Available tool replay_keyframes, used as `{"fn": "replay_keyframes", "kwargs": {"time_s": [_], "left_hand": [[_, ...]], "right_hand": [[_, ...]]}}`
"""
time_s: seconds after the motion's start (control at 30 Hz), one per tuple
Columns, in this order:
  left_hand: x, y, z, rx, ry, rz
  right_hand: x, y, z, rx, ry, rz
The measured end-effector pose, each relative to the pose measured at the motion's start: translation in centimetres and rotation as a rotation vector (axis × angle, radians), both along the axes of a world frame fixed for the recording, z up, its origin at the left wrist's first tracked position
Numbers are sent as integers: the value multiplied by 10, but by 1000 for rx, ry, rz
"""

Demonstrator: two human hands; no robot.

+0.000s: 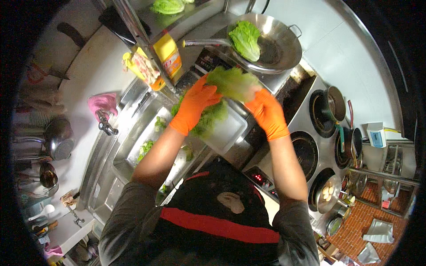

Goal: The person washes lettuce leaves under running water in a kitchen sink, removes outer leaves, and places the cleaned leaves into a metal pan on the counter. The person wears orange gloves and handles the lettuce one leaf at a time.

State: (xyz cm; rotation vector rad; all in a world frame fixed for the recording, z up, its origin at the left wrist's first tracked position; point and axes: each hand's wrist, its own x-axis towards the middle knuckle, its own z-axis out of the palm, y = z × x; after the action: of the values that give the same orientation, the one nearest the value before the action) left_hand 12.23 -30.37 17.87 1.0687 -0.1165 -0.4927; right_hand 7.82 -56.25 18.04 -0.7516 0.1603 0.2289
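Note:
Both my hands wear orange gloves. My left hand touches the left end of a lettuce leaf; whether its fingers grip the leaf is hard to tell. My right hand pinches the leaf's pale right end. The leaf is blurred and held above a translucent white plastic tray. More green lettuce lies at the tray's left side, partly behind my left hand. Beyond the leaf, a lettuce head rests in a large steel wok.
A steel sink with lettuce scraps is at the left, beside a faucet with a pink cloth. Yellow bottles stand behind a metal post. Several pans, one small pan holding eggs, sit on the cooktop at the right.

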Motion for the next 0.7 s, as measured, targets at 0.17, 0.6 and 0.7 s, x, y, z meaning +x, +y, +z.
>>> {"fn": "replay_keyframes", "kwargs": {"time_s": [0.17, 0.6, 0.7], "left_hand": [[-61, 34, -49, 306, 20, 70], [-21, -20, -94, 1198, -547, -91], [-18, -2, -140, 1471, -1009, -38]], "right_hand": [[-89, 53, -114, 153, 360, -107], [-92, 60, -222, -627, 125, -279], [-80, 80, -229, -1355, -133, -37]]}}
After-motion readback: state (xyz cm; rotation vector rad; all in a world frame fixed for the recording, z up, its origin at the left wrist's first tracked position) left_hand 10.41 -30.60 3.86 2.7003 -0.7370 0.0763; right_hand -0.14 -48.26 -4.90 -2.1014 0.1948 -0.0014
